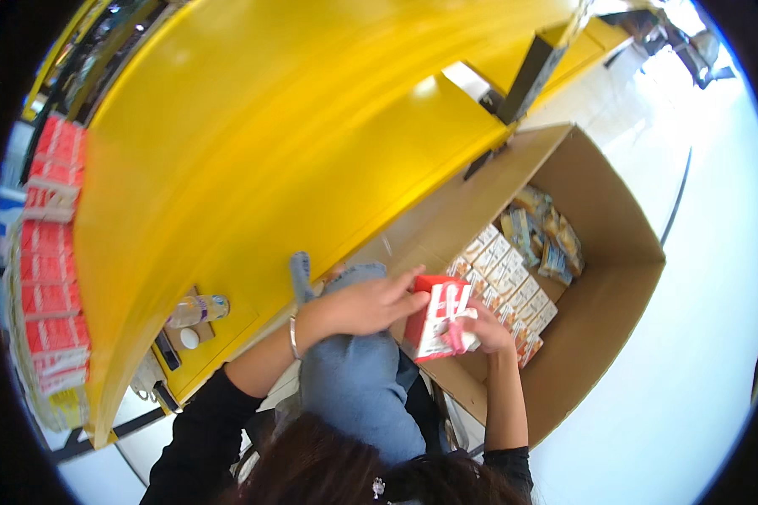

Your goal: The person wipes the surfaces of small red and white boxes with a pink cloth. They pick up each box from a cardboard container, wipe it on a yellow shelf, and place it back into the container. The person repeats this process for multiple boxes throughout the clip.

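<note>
A small red and white carton [434, 324] is held in front of me, over my knees and beside the near edge of a large cardboard box [556, 370]. My left hand [375, 305], with a bracelet at the wrist, grips the carton's left side, its fingers along the upper edge. At the carton's right side is my right hand [487, 328], its fingers closed against the printed face. Something pinkish at those fingertips is too blurred to name. Inside the cardboard box, several white and orange cartons [507, 282] stand in tight rows beside plastic-wrapped packets [547, 236].
A yellow table [253, 151] stretches across the left and far side. On its lower left are a clear bottle [198, 310], a white round cap [189, 338] and a dark flat device [168, 350]. Red cartons [52, 269] are stacked at the far left. White floor [699, 295] lies right.
</note>
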The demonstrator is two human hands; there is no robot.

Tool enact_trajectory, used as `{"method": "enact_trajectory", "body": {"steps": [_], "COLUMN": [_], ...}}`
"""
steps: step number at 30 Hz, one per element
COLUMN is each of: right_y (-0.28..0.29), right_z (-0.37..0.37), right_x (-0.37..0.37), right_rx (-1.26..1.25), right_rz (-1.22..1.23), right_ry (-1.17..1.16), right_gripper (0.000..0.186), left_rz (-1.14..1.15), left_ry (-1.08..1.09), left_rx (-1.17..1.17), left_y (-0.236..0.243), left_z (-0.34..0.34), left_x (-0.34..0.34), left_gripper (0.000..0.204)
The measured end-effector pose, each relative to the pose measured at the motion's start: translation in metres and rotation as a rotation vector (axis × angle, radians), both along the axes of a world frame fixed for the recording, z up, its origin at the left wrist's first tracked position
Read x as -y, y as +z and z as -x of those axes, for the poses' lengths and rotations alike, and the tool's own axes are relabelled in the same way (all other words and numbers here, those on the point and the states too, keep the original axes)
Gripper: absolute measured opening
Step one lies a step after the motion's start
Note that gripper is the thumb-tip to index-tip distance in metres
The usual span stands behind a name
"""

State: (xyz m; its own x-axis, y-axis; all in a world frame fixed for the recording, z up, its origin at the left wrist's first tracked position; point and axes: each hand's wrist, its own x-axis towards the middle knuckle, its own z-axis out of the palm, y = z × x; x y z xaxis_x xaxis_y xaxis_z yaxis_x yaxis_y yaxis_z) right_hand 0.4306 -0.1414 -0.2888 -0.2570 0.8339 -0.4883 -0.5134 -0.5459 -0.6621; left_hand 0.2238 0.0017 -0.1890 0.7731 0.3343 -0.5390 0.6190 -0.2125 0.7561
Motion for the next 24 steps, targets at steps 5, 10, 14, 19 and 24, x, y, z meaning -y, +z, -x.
{"method": "enact_trajectory", "body": {"steps": [5, 10, 14, 19, 24], "right_y": [0.14, 0.233, 0.278, 0.312, 0.323], "right_z": [0.051, 0.104, 0.151, 0.207, 0.239], "right_x": [-0.034, -0.031, -0.017, -0.023, -0.025], "right_rx": [0.751, 1.106, 1.075, 1.103, 0.916], "right_rz": [-0.641, -0.929, -1.014, -1.085, -1.108], "right_ry": [0.181, 0.298, 0.156, 0.003, -0.101], "right_gripper": [0.055, 0.058, 0.057, 0.051, 0.037], "left_rz": [-0.141, -0.699, -1.073, -0.971, -0.597], "left_ry": [0.611, 0.566, 0.533, 0.732, 1.087], "left_rx": [0.693, 0.973, 1.151, 1.323, 1.322], "left_y": [0.049, 0.11, 0.16, 0.196, 0.209], "left_z": [0.021, 0.073, 0.108, 0.149, 0.183], "left_x": [0.048, 0.072, 0.08, 0.073, 0.041], "left_gripper": [0.059, 0.064, 0.058, 0.042, 0.036]}}
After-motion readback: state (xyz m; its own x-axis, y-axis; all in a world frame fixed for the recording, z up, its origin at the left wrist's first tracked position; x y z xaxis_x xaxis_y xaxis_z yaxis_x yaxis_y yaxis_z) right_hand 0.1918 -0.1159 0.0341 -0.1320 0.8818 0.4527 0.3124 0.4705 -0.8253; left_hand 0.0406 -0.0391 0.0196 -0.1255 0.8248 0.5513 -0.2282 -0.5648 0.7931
